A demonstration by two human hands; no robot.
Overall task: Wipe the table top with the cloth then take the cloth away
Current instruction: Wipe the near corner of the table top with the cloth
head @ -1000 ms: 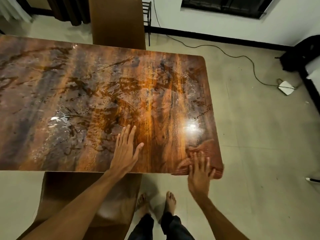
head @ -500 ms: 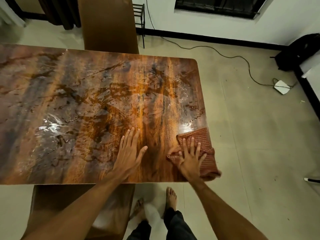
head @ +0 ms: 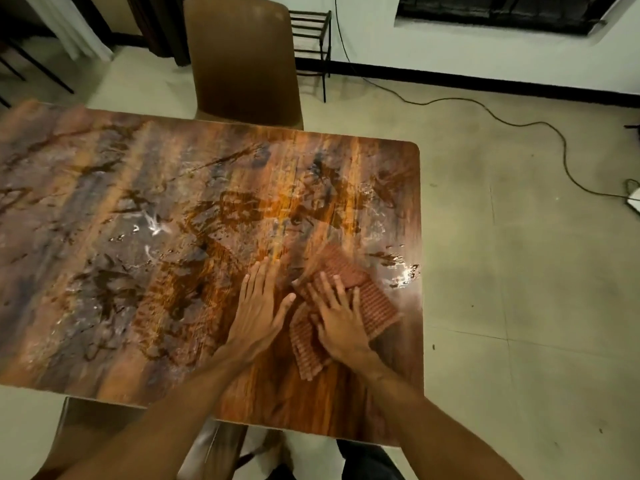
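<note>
The glossy brown wood-grain table top (head: 173, 237) fills the left and middle of the head view, streaked with wet smears. A reddish-brown ribbed cloth (head: 370, 299) lies flat near the table's right end. My right hand (head: 337, 320) presses flat on the cloth with fingers spread, covering its middle. My left hand (head: 258, 303) rests flat on the bare wood just left of the cloth, its thumb almost touching the cloth's edge.
A brown chair (head: 242, 60) stands at the far side of the table and another chair (head: 97, 431) sits under the near edge. A black cable (head: 519, 124) runs over the floor on the right. A small metal rack (head: 310, 32) stands by the wall.
My right hand has pushed the cloth from the table's near right corner inward and away from the edge. My left hand stayed flat on the wood. The camera moved closer over the table.
</note>
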